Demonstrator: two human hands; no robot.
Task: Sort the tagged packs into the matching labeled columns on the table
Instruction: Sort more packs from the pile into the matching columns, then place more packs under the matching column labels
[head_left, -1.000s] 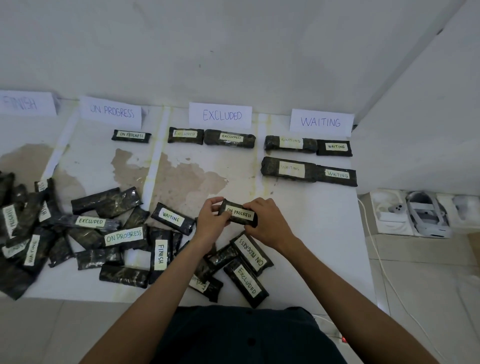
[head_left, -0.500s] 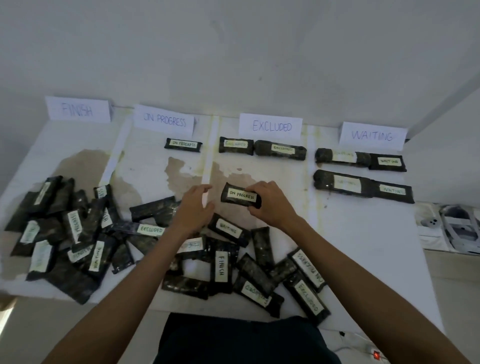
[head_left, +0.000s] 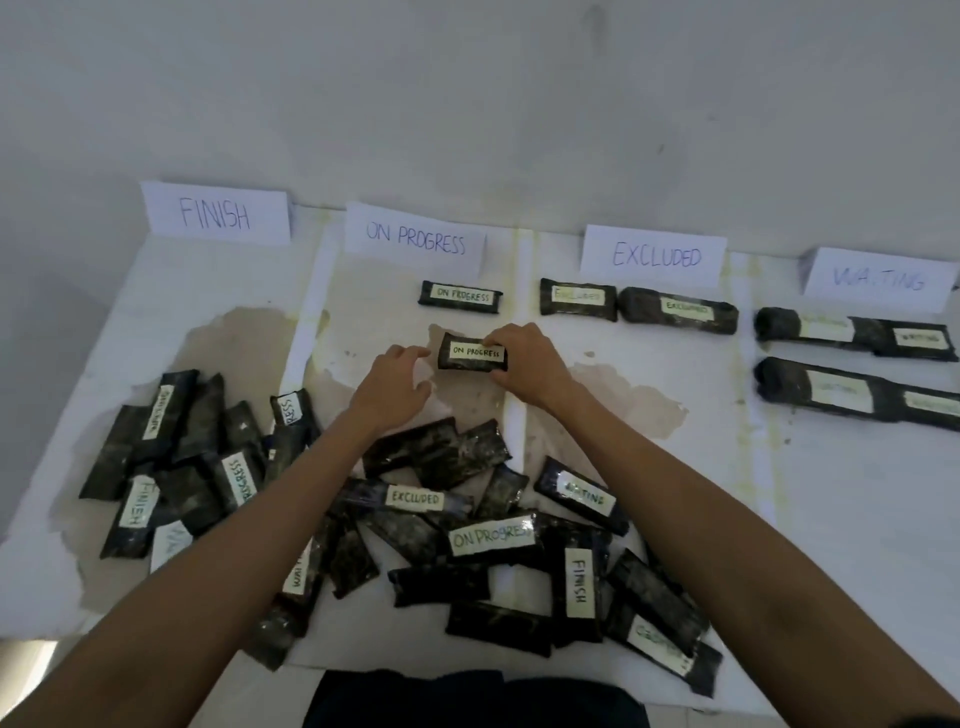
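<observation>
My right hand grips the right end of a dark pack tagged ON PROGRESS, low over the ON PROGRESS column, just below another ON PROGRESS pack that lies under the ON PROGRESS sign. My left hand hovers just left of the held pack, fingers loosely curved, holding nothing. Signs FINISH, EXCLUDED and WAITING head the other columns. Two packs lie under EXCLUDED, several packs under WAITING.
A heap of unsorted tagged packs covers the near middle of the white table, and another heap sits at the near left. The FINISH column holds no sorted pack. A wall rises right behind the signs.
My right hand has carried the ON PROGRESS pack away from me and leftward into the ON PROGRESS column. My left hand let go of the pack and stays beside it. The view shifted left.
</observation>
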